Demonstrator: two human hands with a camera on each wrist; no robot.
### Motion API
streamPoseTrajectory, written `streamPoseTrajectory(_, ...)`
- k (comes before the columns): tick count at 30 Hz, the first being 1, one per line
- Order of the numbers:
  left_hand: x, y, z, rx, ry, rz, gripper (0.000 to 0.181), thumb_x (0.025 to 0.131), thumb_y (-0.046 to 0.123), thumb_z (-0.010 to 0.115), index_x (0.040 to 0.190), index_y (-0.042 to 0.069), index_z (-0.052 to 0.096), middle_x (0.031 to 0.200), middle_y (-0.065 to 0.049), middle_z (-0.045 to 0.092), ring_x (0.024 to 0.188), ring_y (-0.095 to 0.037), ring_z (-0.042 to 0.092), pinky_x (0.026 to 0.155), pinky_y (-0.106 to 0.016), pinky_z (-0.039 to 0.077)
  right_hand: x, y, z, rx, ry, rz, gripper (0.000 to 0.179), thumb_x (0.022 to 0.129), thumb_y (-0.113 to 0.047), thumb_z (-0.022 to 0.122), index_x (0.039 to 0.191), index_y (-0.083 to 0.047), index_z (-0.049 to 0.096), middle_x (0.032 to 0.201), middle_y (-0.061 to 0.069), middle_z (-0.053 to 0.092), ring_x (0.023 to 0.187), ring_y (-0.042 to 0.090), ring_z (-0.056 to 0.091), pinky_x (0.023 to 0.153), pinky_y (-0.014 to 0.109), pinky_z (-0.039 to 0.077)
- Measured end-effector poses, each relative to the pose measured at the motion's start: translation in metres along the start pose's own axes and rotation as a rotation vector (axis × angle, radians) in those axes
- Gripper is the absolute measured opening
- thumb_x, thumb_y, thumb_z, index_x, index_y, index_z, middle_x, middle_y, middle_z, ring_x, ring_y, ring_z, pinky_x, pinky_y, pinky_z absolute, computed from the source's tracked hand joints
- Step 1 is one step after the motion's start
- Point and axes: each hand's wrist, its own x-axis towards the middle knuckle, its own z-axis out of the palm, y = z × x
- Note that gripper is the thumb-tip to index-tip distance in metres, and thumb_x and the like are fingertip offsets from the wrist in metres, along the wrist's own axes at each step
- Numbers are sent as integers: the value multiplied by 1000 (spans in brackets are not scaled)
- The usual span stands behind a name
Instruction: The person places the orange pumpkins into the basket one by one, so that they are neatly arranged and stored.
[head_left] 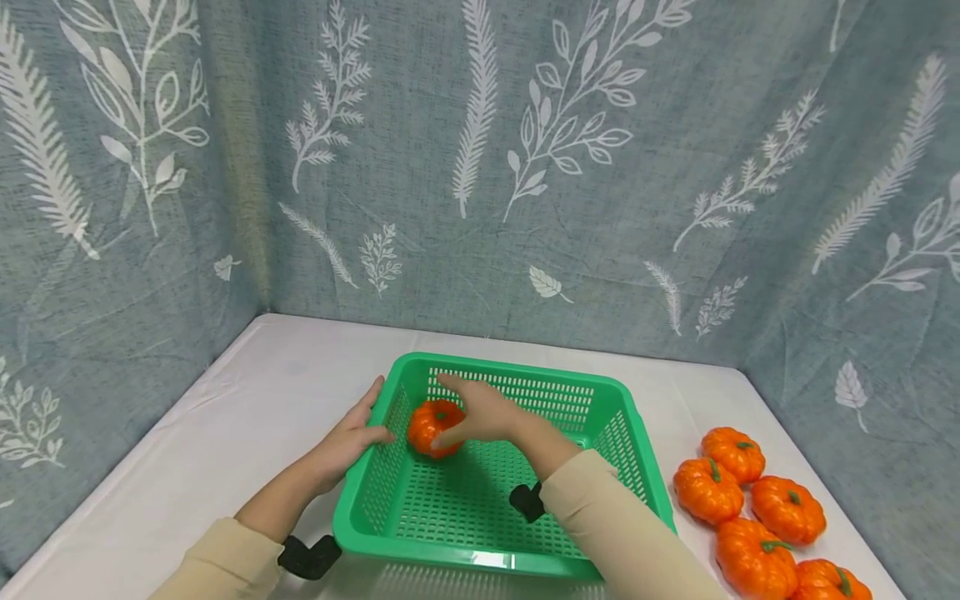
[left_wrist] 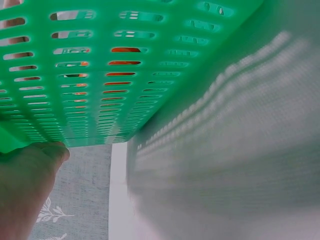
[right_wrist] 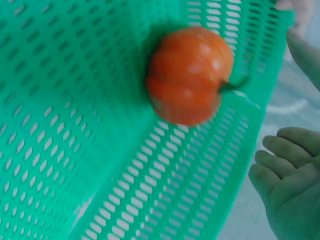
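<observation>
over one green basket (head_left: pixel 420 552), the right hand (head_left: pixel 483 410) reaches in from the near right, its forearm slanting across the inside, thumb and fingers spread apart around the near side of one orange pumpkin (head_left: pixel 426 427), which is inside the basket by the far left corner. the left hand (head_left: pixel 345 450) is clamped on the basket's left rim, thumb over the edge, fingers outside. right of the basket, five more orange pumpkins (head_left: pixel 787 510) cluster on a white table (head_left: pixel 300 367).

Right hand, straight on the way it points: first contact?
Most likely the pumpkin inside the green basket, just ahead of the right hand; hand height above it is hard to judge.
</observation>
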Motion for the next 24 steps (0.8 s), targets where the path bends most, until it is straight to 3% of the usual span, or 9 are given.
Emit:
streamPoseTrajectory(10,3,-1,1,6,12,-2,92,79,1,46,144,9,-19,151,-22,-7,131,-45,25,90,-41,49,-29,30,-39,233,85,69,91,73,-36,74,146,-17,23,150,6,26,137,24,24,109,44,31)
streamPoseTrajectory(14,4,-1,2,3,15,-6,93,79,1,46,144,10,-19,151,-22,-7,131,-46,25,89,-41,49,-43,45,-56,381,139,56,89,76,-34,72,147,-16,20,152,3,20,139,23,19,111,44,27)
streamPoseTrajectory(24,7,2,5,-5,11,6,93,79,0,45,144,9,-20,151,-25,-6,127,-47,30,85,-41,51,-83,72,-86,593,336,86,85,81,-31,67,147,-15,18,153,2,16,140,22,15,114,37,20)
